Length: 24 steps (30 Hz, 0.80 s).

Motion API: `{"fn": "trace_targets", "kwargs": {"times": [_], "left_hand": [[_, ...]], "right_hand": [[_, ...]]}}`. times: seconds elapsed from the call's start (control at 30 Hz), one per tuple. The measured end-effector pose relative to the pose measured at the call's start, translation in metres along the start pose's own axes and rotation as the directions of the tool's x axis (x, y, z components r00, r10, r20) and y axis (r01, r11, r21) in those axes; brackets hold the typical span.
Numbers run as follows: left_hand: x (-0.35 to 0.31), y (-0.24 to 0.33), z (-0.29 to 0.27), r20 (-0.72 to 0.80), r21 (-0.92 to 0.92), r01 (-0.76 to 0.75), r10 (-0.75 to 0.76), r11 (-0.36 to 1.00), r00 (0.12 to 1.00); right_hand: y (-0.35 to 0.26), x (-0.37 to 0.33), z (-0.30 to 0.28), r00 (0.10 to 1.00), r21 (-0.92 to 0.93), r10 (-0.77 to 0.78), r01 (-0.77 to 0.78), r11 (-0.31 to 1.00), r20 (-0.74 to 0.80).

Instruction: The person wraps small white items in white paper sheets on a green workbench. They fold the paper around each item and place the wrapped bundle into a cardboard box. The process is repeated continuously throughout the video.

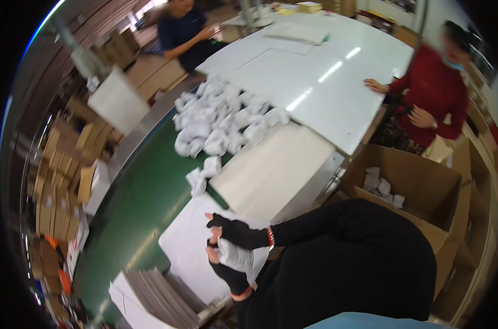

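Note:
Both my hands wear black fingerless gloves and meet over the white sheet at the near edge of the green surface. Between them is a white paper-wrapped bundle. My right hand is the farther one, its fingers curled at the bundle's end. My left hand grips the bundle from the near side. What is inside the wrapping is hidden. Just beyond my hands lie two loose white wrapped bundles, with a large heap of similar bundles behind them.
A stack of grey-white sheets stands near my left hand. A cream board adjoins the white table. At right, an open carton holds several bundles. One co-worker stands at right, another at the back. Cartons line the left.

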State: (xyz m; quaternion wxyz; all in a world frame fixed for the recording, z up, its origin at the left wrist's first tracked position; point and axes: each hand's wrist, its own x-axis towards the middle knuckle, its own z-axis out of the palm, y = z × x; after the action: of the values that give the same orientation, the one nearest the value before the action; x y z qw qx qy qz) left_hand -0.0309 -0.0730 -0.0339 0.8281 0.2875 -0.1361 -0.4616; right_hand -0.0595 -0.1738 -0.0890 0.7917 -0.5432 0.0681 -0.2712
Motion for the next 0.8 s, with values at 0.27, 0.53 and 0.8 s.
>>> {"fn": "trace_targets", "kwargs": {"times": [0.27, 0.53, 0.8], "left_hand": [[-0.003, -0.003, -0.021, -0.148, -0.047, -0.075, 0.067, 0.996, 0.987], [-0.010, 0.025, -0.051, 0.043, 0.733, -0.402, 0.551, 0.549, 0.833], [-0.022, 0.032, -0.035, 0.099, 0.899, -0.273, 0.447, 0.342, 0.889]], "right_hand": [[-0.021, 0.005, 0.005, 0.993, -0.607, -0.118, 0.077, 0.791, -0.029], [-0.065, -0.022, 0.021, 0.895, -0.529, 0.117, 0.145, 0.836, 0.430], [-0.066, -0.004, -0.004, 0.902, -0.533, 0.157, 0.091, 0.841, 0.403]]}}
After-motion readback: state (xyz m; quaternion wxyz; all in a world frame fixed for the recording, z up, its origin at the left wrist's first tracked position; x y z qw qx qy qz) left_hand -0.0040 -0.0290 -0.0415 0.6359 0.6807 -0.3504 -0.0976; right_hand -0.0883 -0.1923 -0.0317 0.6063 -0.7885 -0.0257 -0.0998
